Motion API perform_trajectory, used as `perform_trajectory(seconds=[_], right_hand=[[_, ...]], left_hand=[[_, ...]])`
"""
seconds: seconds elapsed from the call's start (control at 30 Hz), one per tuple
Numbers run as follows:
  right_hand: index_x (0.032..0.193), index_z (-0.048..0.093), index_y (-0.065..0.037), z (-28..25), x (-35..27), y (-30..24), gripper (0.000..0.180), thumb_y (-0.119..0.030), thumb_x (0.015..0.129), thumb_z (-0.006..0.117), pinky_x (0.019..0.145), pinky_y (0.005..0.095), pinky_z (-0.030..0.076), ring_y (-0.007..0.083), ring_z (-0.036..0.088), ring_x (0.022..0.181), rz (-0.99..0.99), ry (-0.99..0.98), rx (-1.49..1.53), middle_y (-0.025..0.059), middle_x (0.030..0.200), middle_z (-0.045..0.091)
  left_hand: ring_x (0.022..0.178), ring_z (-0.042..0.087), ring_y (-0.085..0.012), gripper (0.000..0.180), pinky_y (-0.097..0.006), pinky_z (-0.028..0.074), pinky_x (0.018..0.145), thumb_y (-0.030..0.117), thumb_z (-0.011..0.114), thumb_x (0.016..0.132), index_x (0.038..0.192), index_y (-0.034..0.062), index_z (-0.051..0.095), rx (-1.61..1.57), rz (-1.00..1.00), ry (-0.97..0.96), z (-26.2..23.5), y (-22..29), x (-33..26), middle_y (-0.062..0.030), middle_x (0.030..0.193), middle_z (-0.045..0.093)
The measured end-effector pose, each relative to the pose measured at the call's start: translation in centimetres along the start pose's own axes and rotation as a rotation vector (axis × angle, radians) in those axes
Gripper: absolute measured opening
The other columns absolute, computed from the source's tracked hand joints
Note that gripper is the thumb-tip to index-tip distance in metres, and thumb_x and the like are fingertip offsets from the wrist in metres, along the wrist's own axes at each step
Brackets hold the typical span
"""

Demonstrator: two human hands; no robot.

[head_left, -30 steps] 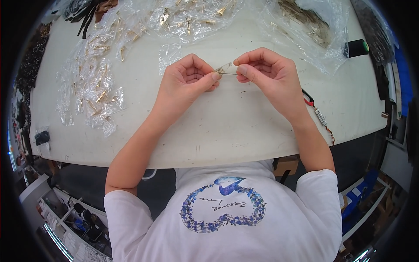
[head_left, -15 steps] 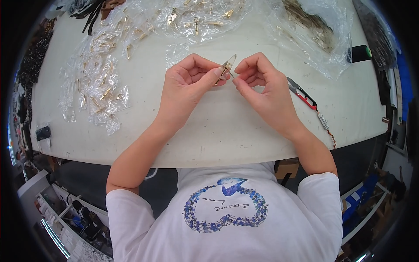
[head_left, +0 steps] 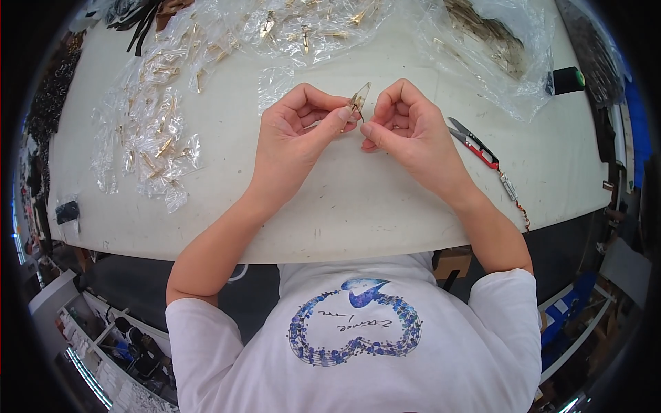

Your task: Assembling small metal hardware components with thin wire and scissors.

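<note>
Over the middle of the table, my left hand (head_left: 292,134) pinches a small clip (head_left: 359,97) between thumb and fingers. The clip has a translucent pointed piece sticking up and a thin metal part below; its lower end is hidden by the fingertips. Just to the right, my right hand (head_left: 413,131) is closed, with thumb against curled fingers, close to the clip's thin dark tip. What it holds, if anything, is too small to make out. Black-and-red thread snips (head_left: 482,150) lie right of my right hand.
Several gold-coloured metal clips in clear bags (head_left: 162,148) spread over the left and far side of the white table (head_left: 330,220). At far right lie a large clear bag (head_left: 496,62) of brownish pieces and a dark spool (head_left: 569,81). A small black item (head_left: 67,211) sits near the left edge.
My right hand has shifted slightly left and its fingers have curled in tighter. The clip has tilted a little in my left hand, which has hardly moved.
</note>
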State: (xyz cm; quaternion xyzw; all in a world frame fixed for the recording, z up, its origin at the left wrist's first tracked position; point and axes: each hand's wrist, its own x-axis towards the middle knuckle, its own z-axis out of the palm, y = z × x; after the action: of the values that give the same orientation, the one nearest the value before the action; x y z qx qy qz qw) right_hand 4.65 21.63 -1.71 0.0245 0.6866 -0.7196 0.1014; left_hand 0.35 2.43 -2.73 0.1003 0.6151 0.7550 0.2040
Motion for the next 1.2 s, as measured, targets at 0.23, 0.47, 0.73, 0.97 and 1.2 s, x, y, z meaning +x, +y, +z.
perform_trajectory(seconds=[0.23,0.47,0.73,0.97,1.2], right_hand=[[0.096,0.047,-0.004,0.1,0.1,0.1,0.02,-0.003,0.093,0.067,0.072,0.0253,0.059,0.0092,0.063,0.079,0.031,-0.008,0.061,0.0036,0.09,0.058],[0.096,0.047,-0.003,0.0,0.3,0.3,0.019,-0.002,0.094,0.066,0.075,0.027,0.06,0.0117,0.067,0.082,0.05,-0.006,0.122,0.0045,0.092,0.06],[0.1,0.048,-0.001,0.6,0.4,0.5,0.015,-0.003,0.096,0.062,0.081,0.029,0.06,0.0139,0.068,0.091,-0.141,0.082,0.231,0.0079,0.099,0.061],[0.103,0.068,0.0,-1.2,0.3,-0.2,0.014,-0.01,0.094,0.065,0.081,0.031,0.054,0.0157,0.066,0.089,-0.285,0.127,-0.361,0.0073,0.104,0.067],[0.094,0.071,-0.001,-0.8,0.4,0.0,0.014,-0.015,0.09,0.07,0.081,0.0296,0.053,0.0166,0.067,0.085,-0.153,0.04,-0.402,0.0067,0.09,0.071]], left_hand=[[0.097,0.069,-0.0161,0.009,-0.033,0.06,0.091,0.002,0.065,0.095,0.103,-0.0022,0.064,-0.017,-0.007,-0.013,0.1,-0.1,-0.1,-0.0126,0.102,0.07],[0.098,0.069,-0.0158,0.009,-0.033,0.06,0.091,0.002,0.066,0.095,0.102,-0.0027,0.063,-0.015,-0.013,-0.032,0.1,-0.4,0.0,-0.0128,0.104,0.07],[0.096,0.069,-0.0145,0.008,-0.03,0.059,0.088,0.005,0.066,0.096,0.1,-0.0017,0.063,0.056,-0.055,-0.052,-0.1,-0.7,-0.1,-0.0112,0.102,0.07],[0.091,0.068,-0.0112,0.011,-0.025,0.057,0.082,0.009,0.067,0.096,0.1,-0.0002,0.063,0.089,-0.152,-0.129,-0.6,0.2,0.1,-0.0078,0.097,0.07],[0.092,0.069,-0.0111,0.012,-0.025,0.057,0.084,0.008,0.069,0.095,0.102,-0.0012,0.064,0.127,-0.181,-0.179,-1.1,-0.1,0.3,-0.0079,0.098,0.07]])
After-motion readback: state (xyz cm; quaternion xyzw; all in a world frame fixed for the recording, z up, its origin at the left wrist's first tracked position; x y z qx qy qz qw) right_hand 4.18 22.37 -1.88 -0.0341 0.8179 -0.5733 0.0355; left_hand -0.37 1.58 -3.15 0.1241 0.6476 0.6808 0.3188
